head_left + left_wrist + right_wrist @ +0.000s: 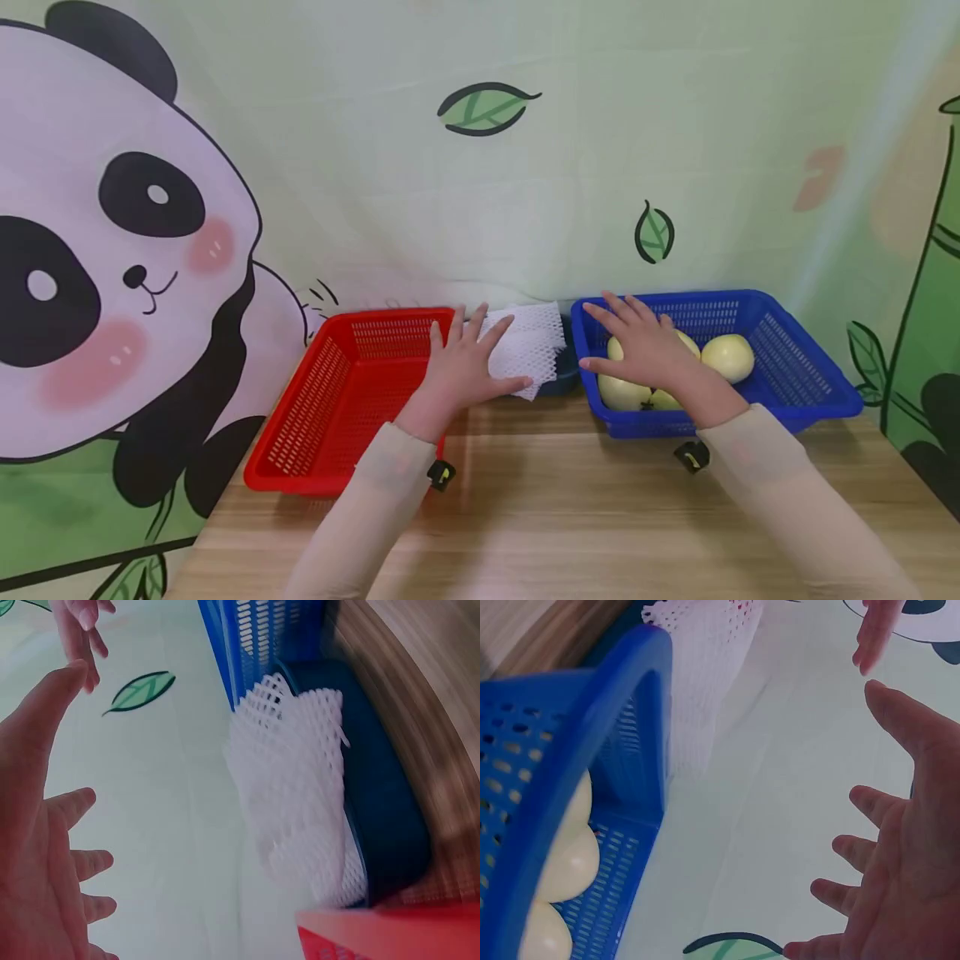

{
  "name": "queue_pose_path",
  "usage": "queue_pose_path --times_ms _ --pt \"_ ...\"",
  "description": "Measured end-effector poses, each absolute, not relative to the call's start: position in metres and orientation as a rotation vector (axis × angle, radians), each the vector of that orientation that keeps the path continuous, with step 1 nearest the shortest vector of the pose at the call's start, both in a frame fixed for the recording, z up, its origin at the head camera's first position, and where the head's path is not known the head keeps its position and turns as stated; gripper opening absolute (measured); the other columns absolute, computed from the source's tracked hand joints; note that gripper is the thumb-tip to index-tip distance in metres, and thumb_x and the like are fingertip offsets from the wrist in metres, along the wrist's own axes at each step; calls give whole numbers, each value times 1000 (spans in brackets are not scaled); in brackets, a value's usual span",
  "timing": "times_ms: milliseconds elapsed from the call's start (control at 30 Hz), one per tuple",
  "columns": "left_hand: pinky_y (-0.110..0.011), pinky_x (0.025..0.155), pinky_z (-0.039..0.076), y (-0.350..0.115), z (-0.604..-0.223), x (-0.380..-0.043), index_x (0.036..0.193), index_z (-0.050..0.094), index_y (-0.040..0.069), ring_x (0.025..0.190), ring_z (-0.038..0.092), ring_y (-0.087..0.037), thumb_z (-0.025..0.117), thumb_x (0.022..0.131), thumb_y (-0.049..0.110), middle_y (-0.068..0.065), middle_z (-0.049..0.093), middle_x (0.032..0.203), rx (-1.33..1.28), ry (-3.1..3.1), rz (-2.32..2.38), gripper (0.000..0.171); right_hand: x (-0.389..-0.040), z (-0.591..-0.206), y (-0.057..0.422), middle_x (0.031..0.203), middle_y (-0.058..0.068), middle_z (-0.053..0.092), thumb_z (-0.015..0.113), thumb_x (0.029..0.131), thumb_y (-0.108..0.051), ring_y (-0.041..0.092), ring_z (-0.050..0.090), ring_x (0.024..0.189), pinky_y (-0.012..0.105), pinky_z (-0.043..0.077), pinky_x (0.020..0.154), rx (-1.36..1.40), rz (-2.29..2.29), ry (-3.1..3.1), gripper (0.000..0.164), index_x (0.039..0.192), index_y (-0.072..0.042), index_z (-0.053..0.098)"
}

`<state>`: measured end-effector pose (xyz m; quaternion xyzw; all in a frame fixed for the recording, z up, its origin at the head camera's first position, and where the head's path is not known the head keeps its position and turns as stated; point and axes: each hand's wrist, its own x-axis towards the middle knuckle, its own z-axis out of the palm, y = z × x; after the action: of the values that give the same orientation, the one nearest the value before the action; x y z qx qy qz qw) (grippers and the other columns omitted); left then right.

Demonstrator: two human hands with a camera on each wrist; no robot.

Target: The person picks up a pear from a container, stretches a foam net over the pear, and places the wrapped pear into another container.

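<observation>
My left hand (461,367) is held up with fingers spread, in front of the white foam nets (536,342) and the red basket's right rim. Over the left part of a blue basket (813,400) hovers my right hand (641,342), its fingers spread too, with nothing held. Several pale, round, smooth fruits (727,358) lie in that basket, some partly hidden behind the right hand; their kind I cannot tell. The nets hang over the edge of a dark blue bin (390,817) between the two baskets. The red basket (352,400) shows only its perforated floor and walls.
A wooden table (562,517) carries the baskets and the bin. Behind them stands a cloth backdrop (360,167) printed with a panda and leaves. A small dark device (441,475) sits at the left wrist, another (692,456) at the right.
</observation>
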<state>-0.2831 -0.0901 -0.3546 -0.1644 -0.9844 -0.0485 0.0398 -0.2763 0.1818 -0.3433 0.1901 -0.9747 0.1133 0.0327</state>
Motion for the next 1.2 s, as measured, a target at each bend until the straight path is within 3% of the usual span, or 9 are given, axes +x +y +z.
queue_pose_path --times_ms 267,500,933,1200 --pt "-68 127 14 -73 -353 -286 163 26 31 160 14 -39 61 85 71 -10 19 173 -608 -3002 -167 94 -279 -331 197 169 24 20 62 96 -53 53 23 152 82 27 111 576 359 -2994 82 160 -12 31" --pt "-65 126 22 -61 -353 -284 161 32 28 159 21 -37 59 90 67 -9 27 171 -713 -2969 -224 86 -284 -327 217 168 27 20 62 97 -53 56 23 150 81 28 111 489 363 -3013 83 160 -9 30" --pt "-46 125 36 -32 -363 -278 156 43 16 151 43 -29 64 97 50 -8 48 160 -1032 -2809 -228 71 -299 -326 258 165 33 20 67 96 -45 59 25 147 78 36 107 429 319 -3058 83 157 -1 33" --pt "-37 122 41 -14 -374 -275 151 50 15 145 50 -23 67 97 47 -5 54 154 -1118 -2761 -163 65 -313 -324 283 158 42 24 66 97 -39 64 27 143 76 33 111 463 305 -3081 81 153 9 34"
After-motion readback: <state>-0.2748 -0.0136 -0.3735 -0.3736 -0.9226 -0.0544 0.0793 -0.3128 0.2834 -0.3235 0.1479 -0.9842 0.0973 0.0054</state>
